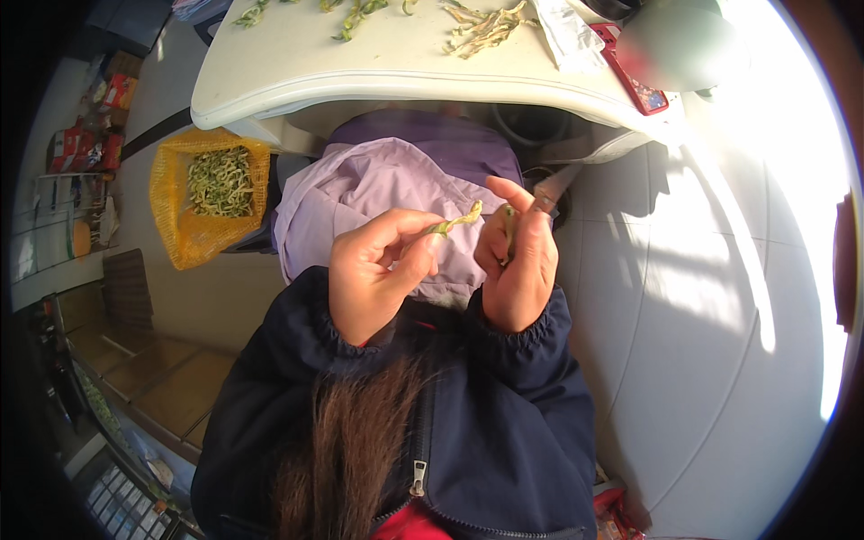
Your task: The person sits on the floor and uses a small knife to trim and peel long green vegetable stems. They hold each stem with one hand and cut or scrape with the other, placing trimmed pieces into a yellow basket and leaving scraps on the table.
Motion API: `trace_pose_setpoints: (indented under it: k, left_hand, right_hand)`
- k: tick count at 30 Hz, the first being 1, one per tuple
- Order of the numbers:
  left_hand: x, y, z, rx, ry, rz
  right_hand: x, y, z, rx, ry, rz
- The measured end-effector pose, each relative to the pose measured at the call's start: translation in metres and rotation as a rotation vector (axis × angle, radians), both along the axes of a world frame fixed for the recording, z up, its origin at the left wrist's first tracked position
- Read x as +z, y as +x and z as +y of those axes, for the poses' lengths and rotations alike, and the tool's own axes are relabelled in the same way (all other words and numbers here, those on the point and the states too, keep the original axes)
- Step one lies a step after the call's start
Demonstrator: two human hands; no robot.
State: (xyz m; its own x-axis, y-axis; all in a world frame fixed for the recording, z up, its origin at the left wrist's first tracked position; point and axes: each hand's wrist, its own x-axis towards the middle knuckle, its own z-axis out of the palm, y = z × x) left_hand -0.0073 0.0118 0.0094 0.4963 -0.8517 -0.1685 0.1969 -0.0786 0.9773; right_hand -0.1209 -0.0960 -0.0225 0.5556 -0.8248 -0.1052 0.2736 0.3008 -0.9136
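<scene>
My left hand (385, 270) pinches a twisted, yellow-green dried vegetable strip (466, 217) between thumb and fingers, its free end pointing toward my right hand. Curled just beside it, my right hand (518, 260) grips a small knife; the blade (557, 187) sticks out past the thumb, up and to the right. A pale green piece (509, 233) shows within the right fingers; whether it is vegetable or handle is unclear. Below both hands, a pale lilac cloth (378, 182) covers my lap. To the left, an open yellow mesh bag (165, 202) holds many short cut green strips (219, 182).
A cream table (324, 61) stands ahead, bearing green strips (361, 17), a bundle of yellowish dried strips (489, 30), a crumpled white plastic bag (570, 37) and a red-cased phone (631, 74). Under it sits a dark bucket (533, 121). Red packages (71, 148) stand far left.
</scene>
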Motion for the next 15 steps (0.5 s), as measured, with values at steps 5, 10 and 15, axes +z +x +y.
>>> trace_pose_setpoints:
  k: [5,10,15]
  left_hand:
    - [-0.002,-0.003,0.002,0.127,-0.121,-0.249]
    - [0.005,-0.003,0.007,0.141,-0.134,-0.423]
    - [0.007,-0.006,0.009,0.155,-0.122,-0.406]
  right_hand:
    - [0.012,-0.015,0.004,0.11,-0.644,0.163]
    - [0.023,-0.013,0.012,0.16,-1.033,0.391]
    - [0.027,-0.012,0.013,0.14,-1.05,0.376]
